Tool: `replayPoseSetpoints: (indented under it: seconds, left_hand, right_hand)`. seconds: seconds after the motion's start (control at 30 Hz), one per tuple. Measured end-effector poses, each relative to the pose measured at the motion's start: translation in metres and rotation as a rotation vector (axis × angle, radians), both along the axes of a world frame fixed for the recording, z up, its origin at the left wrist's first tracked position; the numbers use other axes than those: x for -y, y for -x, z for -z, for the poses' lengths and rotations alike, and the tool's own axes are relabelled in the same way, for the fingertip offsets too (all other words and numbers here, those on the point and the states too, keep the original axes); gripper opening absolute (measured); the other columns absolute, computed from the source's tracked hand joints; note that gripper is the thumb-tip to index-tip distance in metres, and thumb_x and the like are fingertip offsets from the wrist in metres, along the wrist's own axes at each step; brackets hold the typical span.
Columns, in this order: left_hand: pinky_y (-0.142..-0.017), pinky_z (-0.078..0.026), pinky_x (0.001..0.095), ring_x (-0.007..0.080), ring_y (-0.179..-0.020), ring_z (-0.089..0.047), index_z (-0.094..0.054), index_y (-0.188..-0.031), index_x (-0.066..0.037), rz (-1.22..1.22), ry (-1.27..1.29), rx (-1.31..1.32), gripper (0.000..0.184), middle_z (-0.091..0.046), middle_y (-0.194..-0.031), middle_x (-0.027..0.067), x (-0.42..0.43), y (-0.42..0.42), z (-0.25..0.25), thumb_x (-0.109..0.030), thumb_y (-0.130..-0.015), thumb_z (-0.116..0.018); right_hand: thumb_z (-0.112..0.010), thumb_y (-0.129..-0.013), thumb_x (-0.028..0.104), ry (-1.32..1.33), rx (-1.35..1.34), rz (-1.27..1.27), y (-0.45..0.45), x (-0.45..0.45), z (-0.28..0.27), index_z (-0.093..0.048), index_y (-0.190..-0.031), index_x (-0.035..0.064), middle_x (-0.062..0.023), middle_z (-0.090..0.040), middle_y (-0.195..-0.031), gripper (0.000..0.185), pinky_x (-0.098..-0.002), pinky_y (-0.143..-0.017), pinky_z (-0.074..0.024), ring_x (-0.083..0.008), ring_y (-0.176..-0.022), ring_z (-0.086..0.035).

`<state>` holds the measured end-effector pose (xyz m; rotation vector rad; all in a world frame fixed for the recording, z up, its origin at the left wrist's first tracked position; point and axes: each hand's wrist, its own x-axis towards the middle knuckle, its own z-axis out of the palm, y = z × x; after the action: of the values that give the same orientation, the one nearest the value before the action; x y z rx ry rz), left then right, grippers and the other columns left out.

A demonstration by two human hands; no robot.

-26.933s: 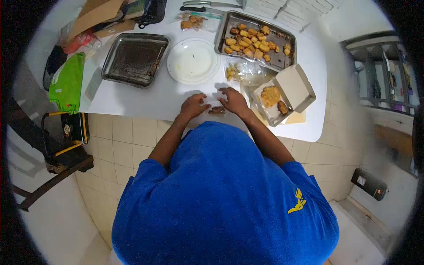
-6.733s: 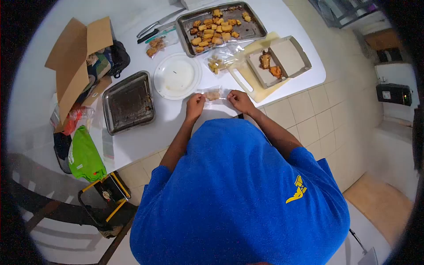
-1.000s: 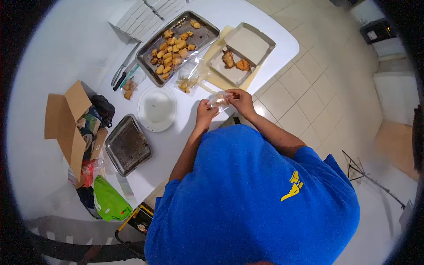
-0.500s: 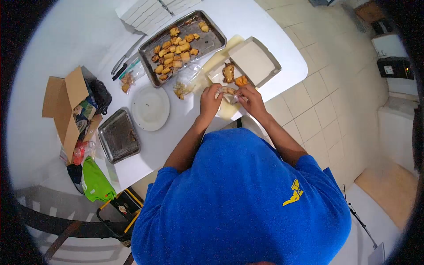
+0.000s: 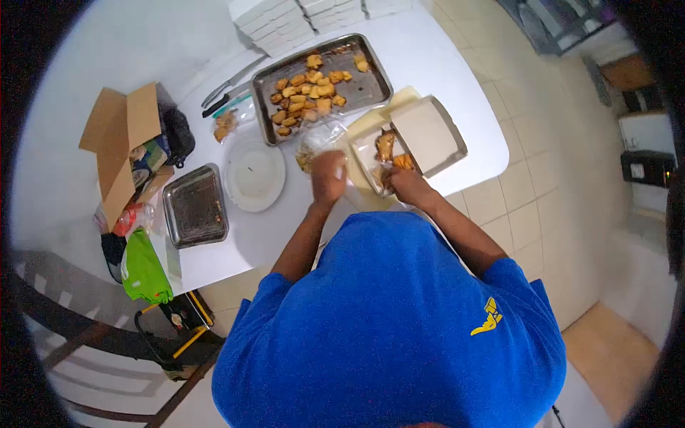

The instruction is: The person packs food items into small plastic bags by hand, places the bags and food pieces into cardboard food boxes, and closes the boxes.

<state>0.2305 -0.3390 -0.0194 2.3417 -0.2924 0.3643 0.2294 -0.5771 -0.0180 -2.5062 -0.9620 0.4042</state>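
My right hand point(image 5: 408, 184) is at the near edge of the open cardboard box point(image 5: 430, 135), its fingers closed round a small packet that is mostly hidden. Inside the box lie browned food pieces point(image 5: 385, 145). To the left, my left hand point(image 5: 328, 178) is blurred by motion beside a clear plastic bag point(image 5: 325, 135) of pale yellow pieces; its fingers cannot be made out. A pale yellow cutting board point(image 5: 360, 125) lies under the box. Beyond the bag, a metal tray point(image 5: 371, 85) holds several golden-brown chunks.
A white plate point(image 5: 255, 176) and a second, dark tray point(image 5: 195, 207) are at the left. Behind them lie a knife point(image 5: 235, 84) and a food bag point(image 5: 225, 125). White boxes point(image 5: 275, 21) are stacked at the back, with a brown carton point(image 5: 118, 143) far left.
My hands, together over the box edge half a second before, are now apart. The left has moved left, towards the plastic bag; the right stays at the box. The camera view has shifted.
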Motion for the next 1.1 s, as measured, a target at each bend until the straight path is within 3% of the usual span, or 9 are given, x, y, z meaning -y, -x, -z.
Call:
replayPoseSetpoints:
  seconds: [0.07, 0.1, 0.27, 0.5, 0.6, 0.7, 0.77, 1.0, 1.1]
  left_hand:
    - [-0.090, -0.039, 0.0436, 0.0367, -0.097, -0.055, -0.060, -0.097, -0.003, -0.418, -0.095, -0.111, 0.026, -0.060, -0.097, 0.0193, -0.037, -0.026, 0.025, -0.012, -0.072, -0.059]
    - [-0.091, -0.040, 0.0444, 0.0382, -0.097, -0.054, -0.055, -0.103, 0.000, -0.409, -0.205, -0.080, 0.040, -0.059, -0.094, 0.0209, -0.071, -0.041, 0.063, -0.021, -0.070, -0.065]
    - [-0.085, -0.046, 0.0448, 0.0377, -0.095, -0.056, -0.046, -0.108, 0.000, -0.317, -0.116, -0.575, 0.071, -0.059, -0.096, 0.0233, -0.085, -0.040, 0.034, -0.031, -0.055, -0.081]
    - [-0.064, -0.047, 0.0401, 0.0334, -0.069, -0.057, -0.056, -0.073, -0.003, -0.268, -0.162, -0.396, 0.038, -0.059, -0.076, 0.0173, -0.090, 0.013, 0.025, -0.029, -0.060, -0.080]
    - [-0.056, -0.043, 0.0350, 0.0241, -0.058, -0.052, -0.055, -0.066, -0.003, -0.207, 0.092, -0.529, 0.035, -0.056, -0.065, 0.0101, -0.102, 0.036, 0.034, -0.030, -0.068, -0.077]
    - [-0.054, -0.041, 0.0312, 0.0154, -0.057, -0.051, -0.056, -0.067, -0.004, -0.075, 0.568, -0.628, 0.034, -0.055, -0.062, 0.0042, -0.114, 0.058, 0.033, -0.032, -0.075, -0.073]
    - [-0.056, -0.042, 0.0273, 0.0106, -0.061, -0.051, -0.058, -0.076, -0.005, -0.007, 0.581, -0.869, 0.032, -0.057, -0.070, 0.0017, -0.119, 0.071, 0.013, -0.034, -0.079, -0.070]
    - [-0.070, -0.047, 0.0255, 0.0110, -0.081, -0.057, -0.055, -0.102, 0.000, 0.070, 0.494, -0.769, 0.039, -0.062, -0.086, 0.0055, -0.147, 0.073, 0.030, -0.031, -0.082, -0.067]
    - [-0.069, -0.048, 0.0251, 0.0142, -0.081, -0.060, -0.047, -0.115, 0.000, -0.032, 1.029, -0.619, 0.044, -0.062, -0.090, 0.0077, -0.145, 0.062, 0.007, -0.022, -0.083, -0.066]
  right_hand:
    - [-0.057, -0.076, 0.007, 0.089, -0.086, 0.033, 0.002, 0.001, -0.025, -0.065, -0.084, 0.0040, -0.0133, -0.060, -0.090, 0.011, -0.0379, -0.074, -0.0503, -0.0303, -0.087, -0.061]
    - [-0.057, -0.075, 0.006, 0.018, -0.054, 0.047, 0.003, 0.000, -0.036, -0.064, -0.084, 0.0039, -0.0138, -0.060, -0.091, 0.012, -0.0390, -0.075, -0.0500, -0.0314, -0.088, -0.060]
    - [-0.058, -0.073, 0.006, -0.281, 0.030, 0.142, 0.002, -0.023, -0.051, -0.063, -0.088, 0.0039, -0.0140, -0.061, -0.092, 0.016, -0.0421, -0.078, -0.0486, -0.0329, -0.092, -0.058]
    - [-0.065, -0.077, 0.018, -0.368, -0.371, 0.225, 0.020, -0.070, -0.017, -0.064, -0.094, 0.0041, -0.0124, -0.062, -0.093, 0.022, -0.0358, -0.079, -0.0493, -0.0284, -0.088, -0.061]
    - [-0.075, -0.071, 0.034, -0.418, -0.676, 0.347, 0.026, -0.094, -0.006, -0.059, -0.109, 0.0037, -0.0157, -0.060, -0.104, 0.051, -0.0338, -0.081, -0.0500, -0.0256, -0.094, -0.060]
    - [-0.078, -0.067, 0.036, -0.482, -0.252, 0.326, 0.028, -0.131, 0.018, -0.050, -0.122, 0.0031, -0.0198, -0.054, -0.116, 0.070, -0.0354, -0.081, -0.0504, -0.0275, -0.101, -0.057]
    - [-0.079, -0.066, 0.038, -0.560, -0.633, 0.396, 0.025, -0.146, -0.005, -0.044, -0.129, 0.0007, -0.0199, -0.049, -0.125, 0.081, -0.0366, -0.084, -0.0496, -0.0287, -0.107, -0.053]
    - [-0.071, -0.077, 0.028, -0.743, -0.861, 0.376, 0.009, -0.180, 0.027, -0.054, -0.115, -0.0001, -0.0085, -0.065, -0.085, 0.050, -0.0262, -0.067, -0.0504, -0.0141, -0.075, -0.061]
    - [-0.068, -0.080, 0.023, -0.729, -0.724, 0.463, 0.009, -0.184, 0.028, -0.055, -0.113, 0.0006, -0.0050, -0.063, -0.076, 0.042, -0.0251, -0.060, -0.0475, -0.0106, -0.068, -0.058]
